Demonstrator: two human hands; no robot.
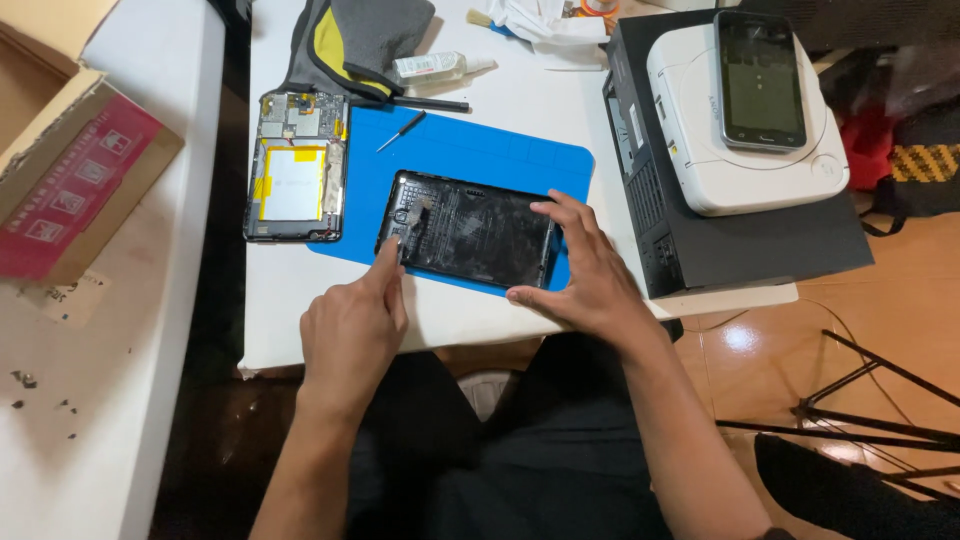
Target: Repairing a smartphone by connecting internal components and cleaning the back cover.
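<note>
Steadying the black tablet shell (pixel 468 230) on the blue mat (pixel 470 150), right hand (pixel 585 275) spread open; left hand (pixel 355 325) pinches a small tool (pixel 408 232)

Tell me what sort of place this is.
Probably a small electronics repair bench: an opened tablet with its boards bared, a black tablet shell on a blue work mat, and a small screwdriver close by.

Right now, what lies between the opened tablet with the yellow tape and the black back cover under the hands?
In the head view, only bare blue mat separates the opened tablet from the black back cover.
</note>
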